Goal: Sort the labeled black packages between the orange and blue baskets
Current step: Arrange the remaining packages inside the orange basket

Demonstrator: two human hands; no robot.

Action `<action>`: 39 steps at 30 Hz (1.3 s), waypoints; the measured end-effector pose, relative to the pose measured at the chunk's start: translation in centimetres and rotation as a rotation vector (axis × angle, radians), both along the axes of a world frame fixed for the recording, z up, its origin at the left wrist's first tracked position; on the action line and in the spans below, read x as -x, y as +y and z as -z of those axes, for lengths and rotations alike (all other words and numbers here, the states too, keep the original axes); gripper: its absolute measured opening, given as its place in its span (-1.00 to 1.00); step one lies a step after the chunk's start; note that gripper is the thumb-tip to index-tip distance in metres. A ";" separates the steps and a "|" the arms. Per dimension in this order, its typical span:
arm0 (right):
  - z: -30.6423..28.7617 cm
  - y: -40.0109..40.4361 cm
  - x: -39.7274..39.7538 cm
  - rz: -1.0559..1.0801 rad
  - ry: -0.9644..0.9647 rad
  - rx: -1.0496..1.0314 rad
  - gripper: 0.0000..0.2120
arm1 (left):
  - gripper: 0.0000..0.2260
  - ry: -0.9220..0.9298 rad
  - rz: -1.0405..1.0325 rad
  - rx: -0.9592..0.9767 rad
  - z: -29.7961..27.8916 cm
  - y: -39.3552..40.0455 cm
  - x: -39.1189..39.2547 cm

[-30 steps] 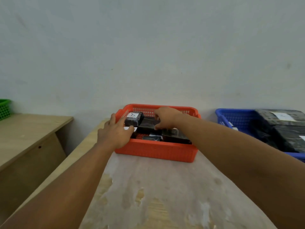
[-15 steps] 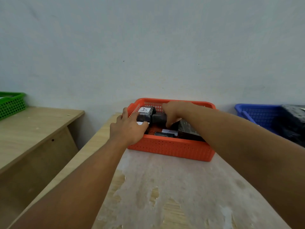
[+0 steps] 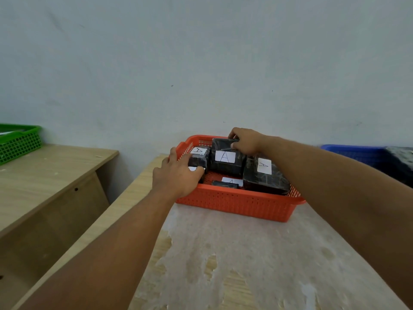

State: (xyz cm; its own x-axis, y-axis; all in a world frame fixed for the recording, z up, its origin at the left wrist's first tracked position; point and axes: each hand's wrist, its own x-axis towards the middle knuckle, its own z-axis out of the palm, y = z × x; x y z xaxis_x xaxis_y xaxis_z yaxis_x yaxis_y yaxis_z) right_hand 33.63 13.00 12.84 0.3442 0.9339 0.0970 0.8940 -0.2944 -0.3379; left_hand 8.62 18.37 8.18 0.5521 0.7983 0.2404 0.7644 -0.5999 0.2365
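The orange basket (image 3: 234, 204) stands on the table against the wall and holds several black packages with white "A" labels. My right hand (image 3: 245, 140) grips the top of the middle package (image 3: 225, 162), which stands upright with its label facing me. My left hand (image 3: 176, 177) rests on the basket's left rim, its fingers on a small package (image 3: 199, 156). A larger package (image 3: 263, 175) lies at the basket's right, and a flat one (image 3: 226, 183) at the front. The blue basket (image 3: 357, 153) shows at the far right edge.
A dark package (image 3: 400, 159) lies in the blue basket. A green basket (image 3: 20, 142) sits on a lower wooden desk (image 3: 44, 166) to the left, across a gap. The worn table top (image 3: 234, 253) stretches in front of the orange basket. A plain wall stands behind.
My right hand has tipped the middle package upright, so its "A" label now faces me. The view has swung left, pushing the blue basket to the edge. My left hand stays at the rim.
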 end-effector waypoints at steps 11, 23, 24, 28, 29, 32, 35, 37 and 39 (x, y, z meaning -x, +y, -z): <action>-0.3 0.4 0.4 0.063 -0.260 0.027 -0.64 | -0.27 -0.010 0.001 -0.009 0.0 -0.1 0.0; 2.6 0.9 3.1 -0.017 -0.371 0.403 0.02 | -0.34 0.006 -0.002 -0.023 0.2 0.1 -0.1; 2.6 0.9 3.1 -0.021 -0.373 0.409 -0.04 | -0.34 0.006 -0.001 -0.021 0.2 0.1 0.0; 1.8 0.1 3.5 -0.070 -0.412 0.353 -0.26 | -0.34 -0.004 -0.004 -0.016 0.2 0.1 0.0; 1.4 -0.2 4.0 -0.137 -0.388 0.280 -0.33 | -0.34 -0.003 -0.005 -0.017 0.2 0.1 0.0; 0.3 -1.1 6.4 -0.345 -0.193 0.217 -0.54 | -0.33 -0.007 -0.011 -0.014 0.2 0.1 0.0; 0.9 -1.5 8.1 -0.360 -0.373 0.416 -0.71 | -0.34 -0.010 -0.006 -0.014 0.1 0.0 0.0; 1.8 -1.7 8.3 -0.307 -0.434 0.446 -0.75 | -0.33 -0.005 -0.004 -0.001 0.1 -0.1 0.1; 1.8 -2.1 8.4 -0.270 -0.366 0.435 -0.73 | -0.33 -0.002 -0.006 0.008 0.1 -0.1 0.1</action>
